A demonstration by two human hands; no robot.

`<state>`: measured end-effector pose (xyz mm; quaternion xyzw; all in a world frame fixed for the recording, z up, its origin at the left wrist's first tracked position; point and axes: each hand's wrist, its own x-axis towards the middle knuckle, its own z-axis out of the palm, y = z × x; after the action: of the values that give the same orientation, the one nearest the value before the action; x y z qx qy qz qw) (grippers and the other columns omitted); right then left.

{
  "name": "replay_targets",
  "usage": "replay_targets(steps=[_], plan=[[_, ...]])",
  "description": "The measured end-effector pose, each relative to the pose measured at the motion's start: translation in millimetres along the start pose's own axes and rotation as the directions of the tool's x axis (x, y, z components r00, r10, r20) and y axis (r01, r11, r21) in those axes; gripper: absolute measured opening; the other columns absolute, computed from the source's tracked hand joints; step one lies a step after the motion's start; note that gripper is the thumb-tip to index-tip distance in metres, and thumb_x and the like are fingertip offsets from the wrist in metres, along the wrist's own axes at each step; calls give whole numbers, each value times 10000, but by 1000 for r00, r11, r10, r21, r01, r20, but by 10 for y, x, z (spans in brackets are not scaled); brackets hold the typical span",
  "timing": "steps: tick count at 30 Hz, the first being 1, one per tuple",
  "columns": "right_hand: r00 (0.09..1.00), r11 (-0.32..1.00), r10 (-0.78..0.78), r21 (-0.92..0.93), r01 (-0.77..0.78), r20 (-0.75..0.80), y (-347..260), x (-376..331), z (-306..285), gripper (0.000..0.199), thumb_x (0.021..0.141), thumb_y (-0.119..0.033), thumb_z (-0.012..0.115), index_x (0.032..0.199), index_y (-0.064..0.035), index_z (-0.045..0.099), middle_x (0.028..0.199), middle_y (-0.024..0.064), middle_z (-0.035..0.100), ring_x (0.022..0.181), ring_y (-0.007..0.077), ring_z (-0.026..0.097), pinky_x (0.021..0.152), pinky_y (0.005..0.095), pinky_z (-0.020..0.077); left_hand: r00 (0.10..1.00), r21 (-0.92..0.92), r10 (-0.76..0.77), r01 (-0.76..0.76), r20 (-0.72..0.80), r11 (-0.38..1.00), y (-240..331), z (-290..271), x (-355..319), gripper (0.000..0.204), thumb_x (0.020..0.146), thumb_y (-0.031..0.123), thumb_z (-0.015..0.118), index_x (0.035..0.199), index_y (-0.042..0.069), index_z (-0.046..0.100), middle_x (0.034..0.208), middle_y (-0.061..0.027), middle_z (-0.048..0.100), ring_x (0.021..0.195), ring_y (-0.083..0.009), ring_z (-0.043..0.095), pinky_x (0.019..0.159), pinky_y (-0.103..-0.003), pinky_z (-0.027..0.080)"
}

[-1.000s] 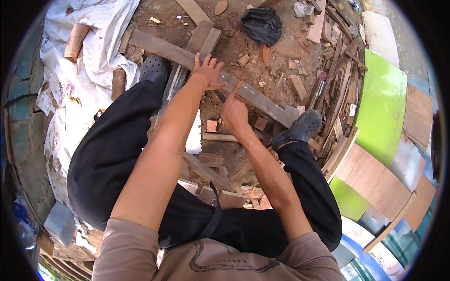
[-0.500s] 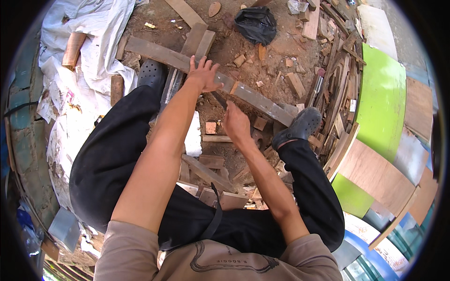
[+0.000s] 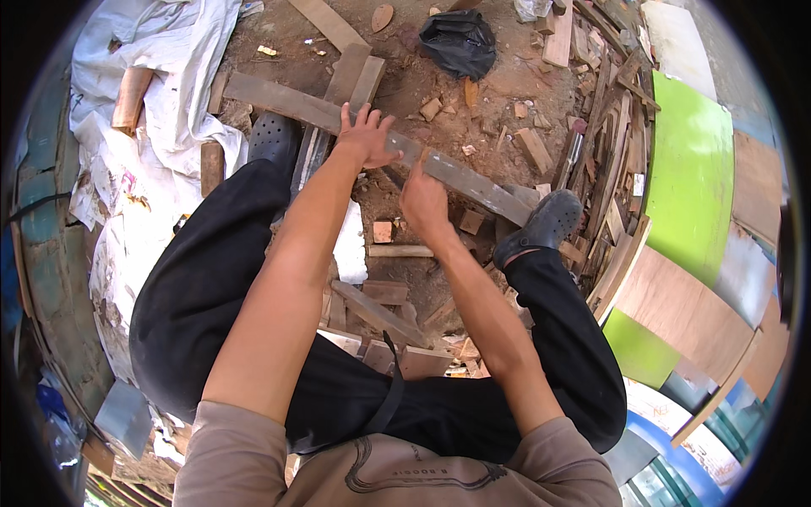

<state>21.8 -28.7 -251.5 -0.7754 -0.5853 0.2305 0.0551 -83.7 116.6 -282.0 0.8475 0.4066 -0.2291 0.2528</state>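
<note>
The fingers (image 3: 363,118) of the left hand (image 3: 365,146) are spread wide and press from above on the plank (image 3: 477,186), without closing around it. The right hand (image 3: 425,201) is just below the plank; its index finger points up to the near edge, beside an orange mark (image 3: 425,155), while the other fingers are folded, and I cannot tell if they hold something. The plank lies aslant in front of the person, between the two feet. Its left part crosses over some boards (image 3: 348,74), near the left shoe (image 3: 274,142), and its right end comes to the right shoe (image 3: 545,224). Nearer to the person, a reddish block (image 3: 383,231), a stick (image 3: 400,251) and a white slab (image 3: 350,251) lie on the ground (image 3: 414,106). Beyond the plank there is a black bag (image 3: 460,44). At the left a white sheet (image 3: 182,46) is spread, with a brown roll (image 3: 133,99) on it. At the right is a heap of wood strips (image 3: 610,160), and next to it a green panel (image 3: 688,186).
</note>
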Motion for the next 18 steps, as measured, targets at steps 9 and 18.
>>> replay_targets(steps=[9,18], plan=[[826,959,183,89,-270,533,245,-1670,963,255,847,-163,557,986,6,687,998,314,678,968,458,668,861,527,533,998,58,17,-13,-63,998,-1,29,-67,844,902,683,462,1570,213,248,1616,-130,220,1527,-317,70,1175,-642,-46],[856,935,301,45,-351,419,1031,-1408,38,277,812,-147,584,1017,-74,757,1061,216,708,1039,378,673,918,457,536,956,92,-18,47,-293,995,408,506,-401,772,980,481,476,1603,201,116,1672,-94,51,1538,-319,17,1210,-568,69]])
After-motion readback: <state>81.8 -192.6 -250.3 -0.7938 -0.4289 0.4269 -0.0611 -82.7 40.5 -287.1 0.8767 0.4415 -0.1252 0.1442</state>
